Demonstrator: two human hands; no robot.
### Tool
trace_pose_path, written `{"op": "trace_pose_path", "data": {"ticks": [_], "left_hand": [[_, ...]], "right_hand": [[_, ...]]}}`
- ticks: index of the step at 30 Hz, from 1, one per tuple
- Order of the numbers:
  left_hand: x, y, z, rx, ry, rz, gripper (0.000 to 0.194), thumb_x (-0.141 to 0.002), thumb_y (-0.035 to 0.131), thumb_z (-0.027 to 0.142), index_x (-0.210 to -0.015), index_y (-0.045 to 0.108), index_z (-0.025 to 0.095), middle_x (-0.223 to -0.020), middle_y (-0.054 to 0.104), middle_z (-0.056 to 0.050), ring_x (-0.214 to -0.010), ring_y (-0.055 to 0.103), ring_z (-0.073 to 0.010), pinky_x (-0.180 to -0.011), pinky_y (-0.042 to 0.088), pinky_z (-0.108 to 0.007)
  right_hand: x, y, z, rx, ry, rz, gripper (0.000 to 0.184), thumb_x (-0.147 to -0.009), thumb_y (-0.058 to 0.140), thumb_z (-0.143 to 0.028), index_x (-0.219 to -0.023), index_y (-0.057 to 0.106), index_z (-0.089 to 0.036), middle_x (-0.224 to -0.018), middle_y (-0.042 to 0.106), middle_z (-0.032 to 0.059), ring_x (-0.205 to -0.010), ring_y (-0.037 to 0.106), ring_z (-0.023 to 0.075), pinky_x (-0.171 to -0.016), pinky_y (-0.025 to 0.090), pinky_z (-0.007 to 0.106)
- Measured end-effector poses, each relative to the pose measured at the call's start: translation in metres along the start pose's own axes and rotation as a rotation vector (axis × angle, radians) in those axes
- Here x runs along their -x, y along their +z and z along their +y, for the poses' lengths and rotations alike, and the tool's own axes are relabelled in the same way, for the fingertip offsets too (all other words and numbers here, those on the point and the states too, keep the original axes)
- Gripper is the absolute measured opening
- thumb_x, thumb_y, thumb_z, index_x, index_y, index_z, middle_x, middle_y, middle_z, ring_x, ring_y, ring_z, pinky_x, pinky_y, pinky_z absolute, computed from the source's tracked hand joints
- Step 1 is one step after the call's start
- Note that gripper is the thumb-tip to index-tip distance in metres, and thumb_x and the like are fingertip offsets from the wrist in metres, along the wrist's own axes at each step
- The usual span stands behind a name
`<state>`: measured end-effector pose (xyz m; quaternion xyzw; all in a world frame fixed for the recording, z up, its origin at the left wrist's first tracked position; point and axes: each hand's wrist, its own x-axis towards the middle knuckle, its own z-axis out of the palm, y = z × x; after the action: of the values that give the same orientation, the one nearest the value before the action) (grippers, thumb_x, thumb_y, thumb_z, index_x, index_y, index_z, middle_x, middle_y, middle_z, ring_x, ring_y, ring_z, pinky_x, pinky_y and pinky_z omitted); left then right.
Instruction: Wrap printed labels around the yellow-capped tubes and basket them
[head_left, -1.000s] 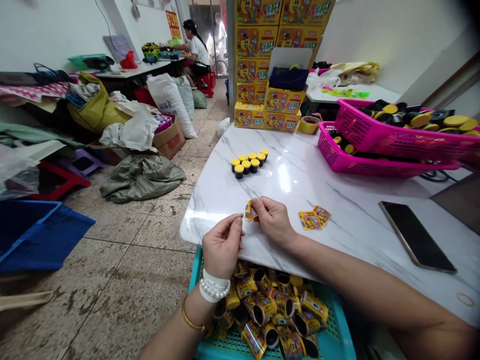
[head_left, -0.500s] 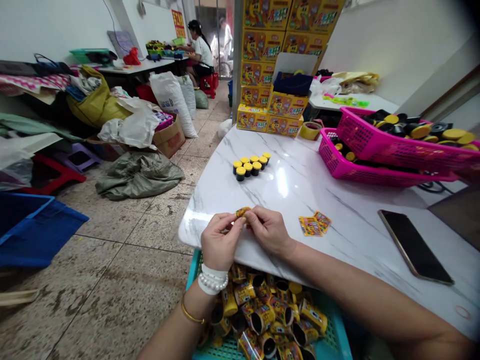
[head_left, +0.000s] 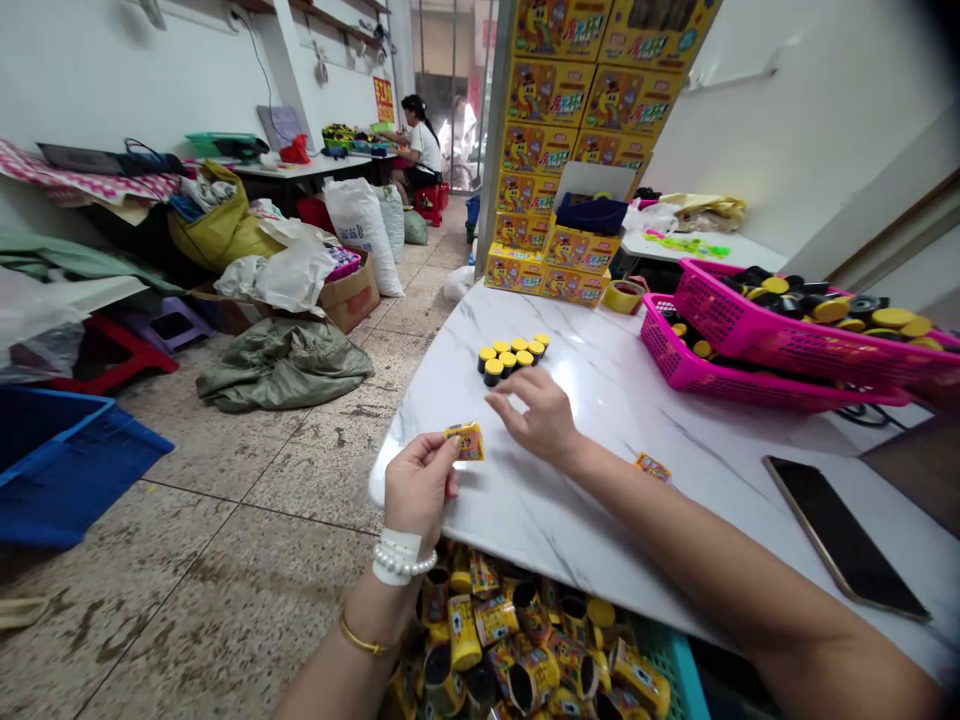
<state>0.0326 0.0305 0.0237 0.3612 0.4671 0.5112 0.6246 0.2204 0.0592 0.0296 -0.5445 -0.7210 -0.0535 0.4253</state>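
Note:
Between the thumb and fingers of my left hand is a small yellow printed label, held above the table near its left edge. My right hand is over the table just in front of a group of small black pots with yellow lids. Its thumb and index finger are slightly apart, and nothing shows between them. More printed labels lie on the table, partly hidden behind my right forearm. Below the table edge, a teal basket holds many yellow printed cups, several showing dark openings.
Two pink baskets of black and yellow parts are stacked at the right. A phone lies on the white table. Yellow printed boxes and a tape roll stand at the back. A person sits far off.
My hands have separated: the left keeps the label and has moved slightly left, while the right has gone forward toward the pots. The camera view has tilted up a little.

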Motion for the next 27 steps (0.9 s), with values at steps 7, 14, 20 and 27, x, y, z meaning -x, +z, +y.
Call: {"op": "trace_pose_path", "data": {"ticks": [7,14,20,27], "left_hand": [[-0.016,0.002,0.015,0.222,-0.305,-0.13,0.026,-0.068,0.083,0.018,-0.088,0.07,0.008,-0.071,0.072,-0.004,-0.035,0.044,0.0,-0.029,0.022,-0.01],[-0.038,0.007,0.023,0.345,-0.39,-0.186,0.01,-0.085,0.062,0.006,-0.088,0.072,0.004,-0.083,0.075,-0.009,-0.041,0.051,-0.0003,-0.027,0.023,-0.008],[-0.049,0.012,0.019,0.391,-0.413,-0.133,0.008,-0.089,0.061,0.009,-0.087,0.069,0.007,-0.067,0.069,-0.002,-0.036,0.048,-0.0012,-0.026,0.024,-0.009],[-0.057,0.023,0.015,0.423,-0.42,-0.201,0.007,-0.087,0.062,0.007,-0.087,0.068,0.007,-0.074,0.071,-0.005,-0.039,0.048,-0.0007,-0.027,0.021,-0.009]], "right_hand": [[-0.031,0.027,0.033,0.529,-0.091,-0.183,0.025,-0.085,0.069,-0.032,-0.103,0.068,-0.016,-0.117,0.063,0.015,-0.114,0.045,0.0342,-0.096,0.035,0.046],[-0.025,0.03,0.024,0.588,-0.15,-0.224,0.016,-0.086,0.058,-0.024,-0.097,0.063,-0.014,-0.103,0.063,0.0155,-0.098,0.05,0.031,-0.085,0.036,0.042],[-0.025,0.03,0.027,0.44,-0.104,-0.283,0.027,-0.081,0.055,-0.015,-0.108,0.062,-0.012,-0.105,0.062,0.0147,-0.091,0.055,0.0258,-0.082,0.043,0.035],[-0.018,-0.002,0.027,0.122,0.114,-0.15,0.017,-0.073,0.064,-0.022,-0.09,0.063,-0.018,-0.089,0.065,0.0076,-0.08,0.059,0.022,-0.072,0.046,0.034]]}}
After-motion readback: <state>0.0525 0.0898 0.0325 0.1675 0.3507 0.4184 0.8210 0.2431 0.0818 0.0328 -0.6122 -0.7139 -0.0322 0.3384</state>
